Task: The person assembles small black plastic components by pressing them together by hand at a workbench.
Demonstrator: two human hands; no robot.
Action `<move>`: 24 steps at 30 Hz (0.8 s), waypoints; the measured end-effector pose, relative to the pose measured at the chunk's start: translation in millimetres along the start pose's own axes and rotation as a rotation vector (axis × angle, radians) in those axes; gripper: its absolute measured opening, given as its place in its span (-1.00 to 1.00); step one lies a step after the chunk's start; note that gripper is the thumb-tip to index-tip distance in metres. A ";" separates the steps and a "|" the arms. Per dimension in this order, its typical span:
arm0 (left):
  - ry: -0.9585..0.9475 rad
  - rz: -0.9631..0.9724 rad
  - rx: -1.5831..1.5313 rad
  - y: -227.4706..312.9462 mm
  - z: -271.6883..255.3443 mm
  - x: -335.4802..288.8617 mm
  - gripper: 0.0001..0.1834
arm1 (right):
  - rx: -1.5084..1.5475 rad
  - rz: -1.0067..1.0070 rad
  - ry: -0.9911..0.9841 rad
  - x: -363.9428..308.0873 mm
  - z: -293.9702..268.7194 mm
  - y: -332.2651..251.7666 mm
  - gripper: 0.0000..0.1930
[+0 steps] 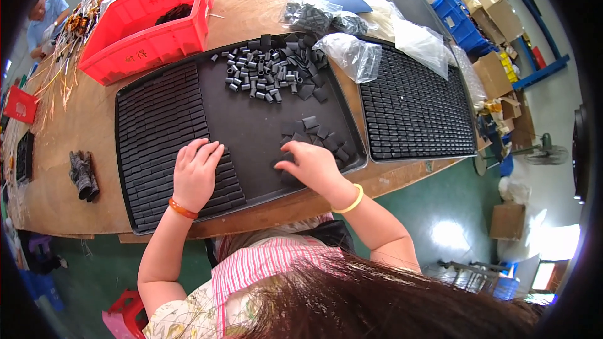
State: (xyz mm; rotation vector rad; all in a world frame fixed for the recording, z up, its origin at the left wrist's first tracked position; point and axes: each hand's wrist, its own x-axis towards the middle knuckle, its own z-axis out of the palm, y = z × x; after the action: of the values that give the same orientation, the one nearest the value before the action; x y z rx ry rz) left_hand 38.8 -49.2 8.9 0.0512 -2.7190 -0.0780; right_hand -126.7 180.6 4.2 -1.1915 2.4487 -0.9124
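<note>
A large black tray lies on the table before me, its left part filled with tight rows of small black flat pieces. My left hand rests at the right edge of these rows, fingers stretched out and fingertips touching the pieces. Over the tray's right part, my right hand hovers at a small group of loose black pieces, thumb and forefinger apart; its other fingers are partly hidden. Toward the tray's far side lies a pile of short black tubes with flat pieces beside it.
A red bin stands beyond the tray, with wire bundles to its left. A second filled black tray lies right, plastic bags over its far end. Dark gloves lie at left. A person works far left.
</note>
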 end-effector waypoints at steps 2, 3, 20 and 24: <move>0.045 -0.022 -0.023 2.4 -8.5 7.8 -0.67 | -0.234 -0.104 0.019 -1.2 13.1 2.3 -0.69; 0.088 -0.039 -0.059 3.4 -12.0 11.8 -0.67 | -0.244 -0.092 -0.035 -1.2 15.0 4.0 -0.68; 0.174 0.098 -0.310 62.9 4.5 44.2 -0.58 | 0.589 0.069 -0.054 7.6 8.3 -9.9 -0.70; 0.189 -0.014 -0.348 60.9 13.4 42.2 -0.58 | 0.892 0.250 -0.146 8.3 6.1 -0.5 -0.78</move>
State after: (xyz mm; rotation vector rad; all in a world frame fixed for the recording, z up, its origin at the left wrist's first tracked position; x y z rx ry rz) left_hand -6.7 10.2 17.7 -0.0229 -2.4787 -0.5214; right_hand -128.6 171.3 0.1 -0.5817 1.6704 -1.5198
